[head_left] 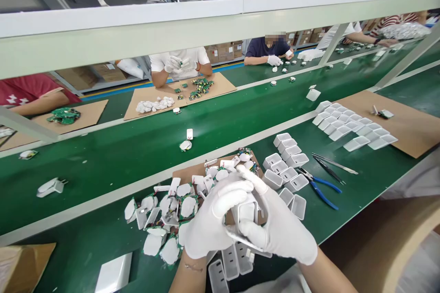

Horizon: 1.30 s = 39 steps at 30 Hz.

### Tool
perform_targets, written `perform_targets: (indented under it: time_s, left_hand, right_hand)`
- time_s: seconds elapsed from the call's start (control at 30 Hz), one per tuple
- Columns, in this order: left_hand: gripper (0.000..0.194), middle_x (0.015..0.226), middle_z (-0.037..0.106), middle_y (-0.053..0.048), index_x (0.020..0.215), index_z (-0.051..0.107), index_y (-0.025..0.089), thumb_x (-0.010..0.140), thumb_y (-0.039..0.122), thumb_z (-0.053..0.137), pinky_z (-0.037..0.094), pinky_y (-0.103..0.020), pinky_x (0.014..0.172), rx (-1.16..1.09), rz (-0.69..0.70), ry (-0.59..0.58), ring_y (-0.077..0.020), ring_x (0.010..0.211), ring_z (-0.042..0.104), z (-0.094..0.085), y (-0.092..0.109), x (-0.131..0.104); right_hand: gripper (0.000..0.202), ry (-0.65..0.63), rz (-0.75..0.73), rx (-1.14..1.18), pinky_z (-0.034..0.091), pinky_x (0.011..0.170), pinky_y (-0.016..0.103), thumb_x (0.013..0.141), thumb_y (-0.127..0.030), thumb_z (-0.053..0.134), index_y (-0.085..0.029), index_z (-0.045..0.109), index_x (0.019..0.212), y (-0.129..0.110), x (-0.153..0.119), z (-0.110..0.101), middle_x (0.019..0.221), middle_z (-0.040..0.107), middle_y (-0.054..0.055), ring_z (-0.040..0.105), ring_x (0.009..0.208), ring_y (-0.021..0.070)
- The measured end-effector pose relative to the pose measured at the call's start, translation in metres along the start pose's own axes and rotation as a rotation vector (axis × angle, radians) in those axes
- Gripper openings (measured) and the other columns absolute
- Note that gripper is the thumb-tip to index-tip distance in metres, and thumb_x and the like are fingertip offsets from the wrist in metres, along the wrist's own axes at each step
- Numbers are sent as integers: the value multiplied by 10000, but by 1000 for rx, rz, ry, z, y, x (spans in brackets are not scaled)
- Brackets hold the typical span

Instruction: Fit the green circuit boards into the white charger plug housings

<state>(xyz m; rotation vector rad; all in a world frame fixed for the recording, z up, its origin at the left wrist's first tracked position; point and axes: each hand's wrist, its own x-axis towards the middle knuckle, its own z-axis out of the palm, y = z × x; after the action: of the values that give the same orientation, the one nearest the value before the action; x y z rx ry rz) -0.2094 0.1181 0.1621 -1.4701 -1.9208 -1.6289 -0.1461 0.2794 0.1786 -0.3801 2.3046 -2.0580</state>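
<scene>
Left of the blue pliers (pixel 311 178), L hand (pixel 215 215) & R hand (pixel 280 224), both gloved, curled round white housing (pixel 248 213) btwn them, fingers partly hiding it. PCB pile (pixel 188 206) farther left of pliers, nr L hand; white shells (pixel 288 175) just left of pliers, nr R hand.

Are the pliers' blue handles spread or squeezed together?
Spread: the pliers lie with green tabletop showing between their blue handles.

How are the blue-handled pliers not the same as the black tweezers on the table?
The pliers have bright blue handles, but the black tweezers are dark. The pliers look bulky with handles spread wide; the black tweezers are thin and straight. Both lie on the green table.
</scene>
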Motion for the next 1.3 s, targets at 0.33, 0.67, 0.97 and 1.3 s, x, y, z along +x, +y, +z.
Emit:
perform_targets:
  time_s: [0.33, 0.67, 0.97, 1.3]
  left_hand:
    - [598, 1276, 620, -128, 1337, 464, 252, 823, 376, 743, 470, -507, 1072, 38, -58, 6, -292, 1244, 555, -2, 1, 0]
    - [658, 1301, 603, -124, 1345, 462, 261, 789, 450, 760, 476, -505, 1069, 25, -144, -50, -308, 1244, 552, -1, -3, 0]
    - [643, 1269, 626, -118, 1336, 456, 273, 786, 366, 775, 480, -515, 1052, 28, -111, -68, -302, 1198, 584, 1, -1, 4]
    - [618, 1249, 617, -129, 1317, 462, 254, 805, 459, 743, 481, -505, 1047, 72, -115, -50, -294, 1205, 572, -1, -5, -3]
  right_hand:
    - [813, -40, -17, 55, 250, 1211, 498, 872, -366, 654, -262, 207, 1543, 7, 8, -10, 1583, 326, 78, 294, 1466, 291]
    - [810, -128, -2, 164, 267, 1193, 519, 801, -499, 723, -230, 372, 1479, 4, 16, -24, 1537, 406, 108, 362, 1425, 324]
    - [425, 84, 48, 139, 442, 1091, 458, 925, -442, 611, -255, 574, 1305, 6, 14, -17, 1355, 599, 97, 586, 1221, 271]
    - [605, 22, 37, 200, 357, 1155, 486, 878, -504, 657, -268, 470, 1402, 10, 12, -14, 1470, 489, 110, 455, 1365, 301]
